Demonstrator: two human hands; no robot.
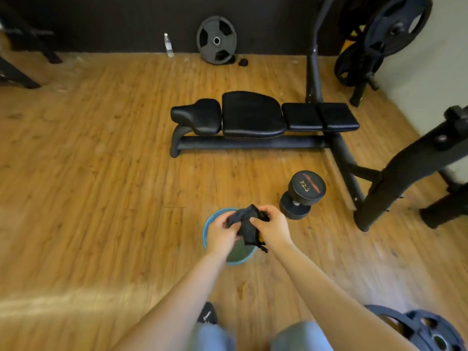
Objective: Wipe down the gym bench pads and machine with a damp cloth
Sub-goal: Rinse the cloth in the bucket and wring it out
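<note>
A dark cloth (245,222) is bunched between both hands above a blue basin (210,221) on the wooden floor. My left hand (220,233) grips its left part and my right hand (271,225) grips its right part, with a twisted end hanging down over the basin. Farther off lies the black gym bench, with a head pad (197,117), a wide middle pad (253,114) and a flat seat pad (320,117) on a black frame (248,143). The machine upright (402,171) stands at the right.
A 22.5 dumbbell (302,193) stands on end just right of the basin. A weight plate (216,40) leans on the dark back wall beside a water bottle (168,45). Loaded plates (385,34) hang at the top right. Another plate (420,330) lies at the bottom right.
</note>
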